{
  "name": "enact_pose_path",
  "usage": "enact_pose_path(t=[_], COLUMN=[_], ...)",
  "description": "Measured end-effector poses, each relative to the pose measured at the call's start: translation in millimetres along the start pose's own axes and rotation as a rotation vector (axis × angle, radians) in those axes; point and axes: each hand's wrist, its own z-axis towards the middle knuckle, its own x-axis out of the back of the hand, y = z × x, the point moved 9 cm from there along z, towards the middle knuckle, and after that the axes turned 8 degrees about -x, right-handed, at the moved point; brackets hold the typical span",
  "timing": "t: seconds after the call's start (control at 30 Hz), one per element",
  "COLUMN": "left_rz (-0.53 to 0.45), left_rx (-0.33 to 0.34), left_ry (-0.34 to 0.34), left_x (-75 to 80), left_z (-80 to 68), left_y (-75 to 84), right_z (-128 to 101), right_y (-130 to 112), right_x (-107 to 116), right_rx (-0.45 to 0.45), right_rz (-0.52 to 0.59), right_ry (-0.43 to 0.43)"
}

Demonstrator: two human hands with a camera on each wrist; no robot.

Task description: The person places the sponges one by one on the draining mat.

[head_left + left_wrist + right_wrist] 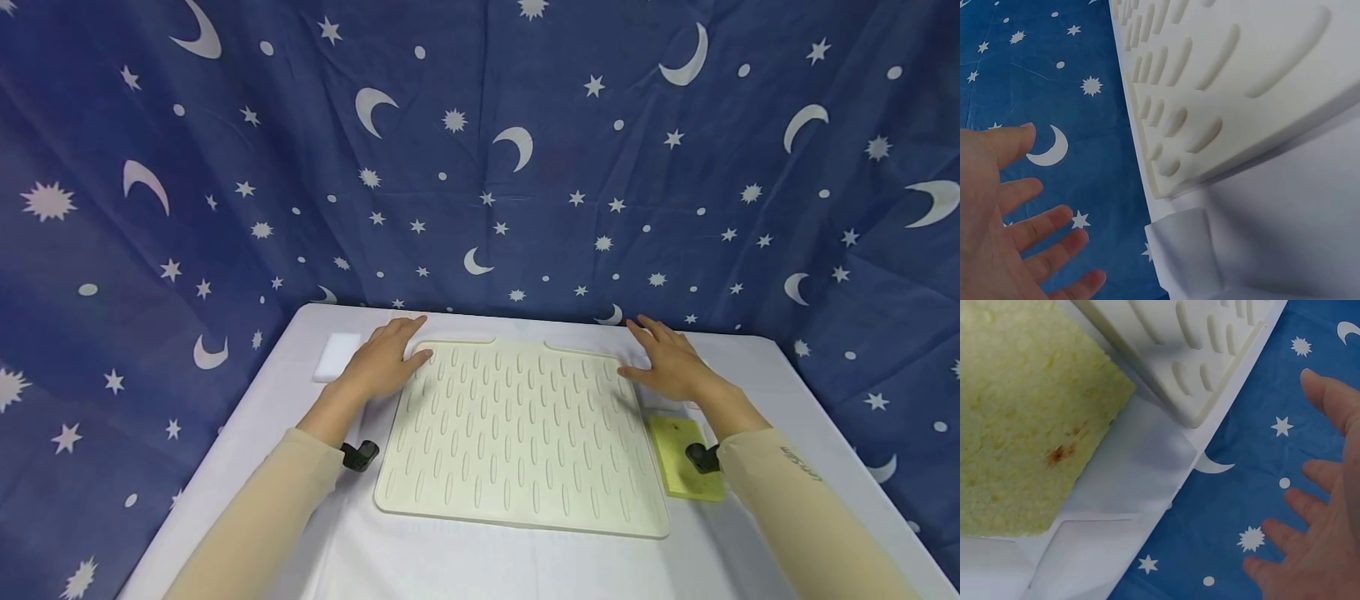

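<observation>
On white table (247, 467), ribbed mat (517, 433) lies flat, ribs running front-to-back.

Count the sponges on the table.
2. A white sponge lies at the far left, beside the left hand. A yellow sponge lies right of the mat, partly hidden under the right forearm.

Behind the surface (247, 433): a dark blue cloth backdrop (480, 167), printed with white crescent moons, stars, spiky suns and small dots. Hangs in soft folds and creases, fills the whole view above the surface and drops down along both sides of it. Surface itself covered with a plain white sheet, slightly wrinkled, with rounded far corners just against the cloth. Seen from the wrist views: same blue printed cloth beyond the edge of the white sheet. Light even and soft, only faint shadows on the sheet.
</observation>
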Motion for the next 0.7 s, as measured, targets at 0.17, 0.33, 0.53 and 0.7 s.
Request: enact_pose_path(t=[0.17, 0.33, 0.53, 0.7], left_rz=[-0.002, -0.016, -0.029, -0.041], left_rx=[0.022, 0.039, 0.044, 0.047], left_ry=[-0.006, -0.001, 0.021, 0.034], left_x=[-4.2, -7.0, -8.6, -11.2], left_z=[-5.4, -11.1, -18.1, -24.4], left_y=[-2.8, -3.6, -3.7, -5.8], right_z=[-3, -5, -5, -6], right_y=[6, 13, 25, 30], right_x=[-1, -2, -9, -13], right_rx=[0.001, 0.015, -0.002, -0.012], right_rz=[0.008, 0.035, 0.045, 0.057], right_ry=[-0.001, -0.006, -0.027, -0.053])
